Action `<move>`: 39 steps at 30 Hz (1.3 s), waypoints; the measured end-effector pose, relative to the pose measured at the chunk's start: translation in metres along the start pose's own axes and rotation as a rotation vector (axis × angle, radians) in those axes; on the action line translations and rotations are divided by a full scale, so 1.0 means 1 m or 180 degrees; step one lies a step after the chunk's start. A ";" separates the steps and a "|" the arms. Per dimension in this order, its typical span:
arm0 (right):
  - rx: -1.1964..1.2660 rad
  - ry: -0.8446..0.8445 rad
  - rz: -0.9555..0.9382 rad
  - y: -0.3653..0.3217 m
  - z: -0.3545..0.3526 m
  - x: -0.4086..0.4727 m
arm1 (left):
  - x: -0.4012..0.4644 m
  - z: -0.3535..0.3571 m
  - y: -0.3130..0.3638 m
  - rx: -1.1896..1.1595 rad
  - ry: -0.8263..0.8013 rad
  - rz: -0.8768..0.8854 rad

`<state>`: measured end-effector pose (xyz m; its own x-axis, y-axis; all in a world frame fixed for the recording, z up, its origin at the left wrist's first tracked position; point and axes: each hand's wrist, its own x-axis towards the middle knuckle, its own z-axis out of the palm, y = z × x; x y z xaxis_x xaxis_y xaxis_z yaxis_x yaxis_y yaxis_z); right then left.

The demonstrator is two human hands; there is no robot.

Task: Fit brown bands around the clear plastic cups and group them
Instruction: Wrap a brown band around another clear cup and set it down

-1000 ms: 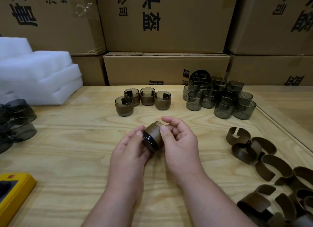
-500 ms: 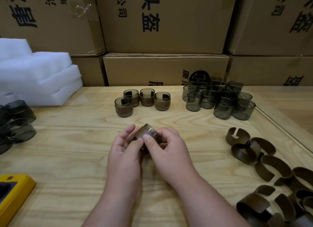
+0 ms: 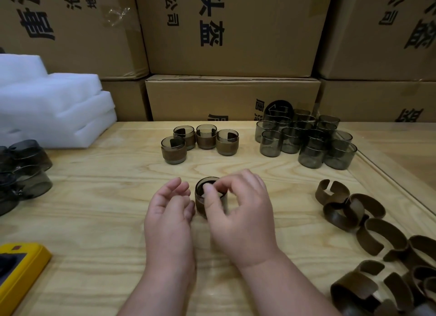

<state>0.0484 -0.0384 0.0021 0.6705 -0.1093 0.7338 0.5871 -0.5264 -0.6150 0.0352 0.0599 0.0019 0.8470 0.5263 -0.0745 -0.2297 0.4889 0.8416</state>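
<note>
A clear smoky cup with a brown band (image 3: 200, 203) around it stands upright, mouth up, at the middle of the wooden table (image 3: 99, 221). My right hand (image 3: 240, 216) pinches its rim, a finger inside and the thumb on the band. My left hand (image 3: 169, 212) is just left of the cup, fingers relaxed, holding nothing. Behind stand several banded cups (image 3: 200, 141) in a group. Bare clear cups (image 3: 306, 138) cluster at the back right. Loose brown bands (image 3: 368, 230) lie along the right.
Stacked cardboard boxes (image 3: 231, 44) wall the table's far side. White foam sheets (image 3: 52, 110) sit at the back left. More dark clear cups (image 3: 26, 171) lie at the left edge. A yellow device (image 3: 18, 273) is at the near left corner.
The banded cup went from being held on its side in both hands to standing upright on the table. My left hand let go; my right hand shifted to the rim.
</note>
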 end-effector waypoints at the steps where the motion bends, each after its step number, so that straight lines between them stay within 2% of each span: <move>1: 0.0091 0.0029 0.0033 -0.002 -0.002 -0.001 | 0.000 0.000 0.000 0.0016 0.0023 0.0015; 7: -0.0059 -0.1130 0.1013 -0.003 -0.003 -0.003 | 0.002 -0.003 -0.001 0.0130 0.0145 0.0125; 12: 0.0043 -0.1281 0.0905 -0.001 0.000 -0.002 | 0.004 -0.004 -0.003 0.0200 0.0172 0.0131; 17: -0.0062 -0.1223 0.1355 0.008 0.004 -0.002 | 0.004 -0.004 -0.003 0.0228 0.0173 0.0051; 20: -0.0208 -0.1272 0.1355 0.010 0.005 -0.001 | 0.003 -0.004 -0.002 0.0218 0.0113 0.0017; 25: -0.1143 -0.1326 0.1352 0.020 0.000 0.001 | 0.003 -0.003 -0.001 0.0185 0.0043 -0.0028; 28: -0.1325 -0.1248 0.1583 0.024 0.000 0.004 | 0.003 -0.003 -0.002 0.0170 0.0060 -0.0044; 33: -0.2029 -0.1429 0.1524 0.033 0.015 0.018 | 0.003 -0.003 -0.002 0.0235 0.0075 -0.0040; 39: -0.2269 -0.1532 0.1566 0.059 0.027 0.055 | 0.005 -0.005 -0.003 0.0300 0.0043 -0.0039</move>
<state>0.1322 -0.0529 -0.0011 0.9719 -0.1808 0.1506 -0.1106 -0.9157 -0.3863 0.0375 0.0643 -0.0036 0.8427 0.5304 -0.0917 -0.1728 0.4279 0.8871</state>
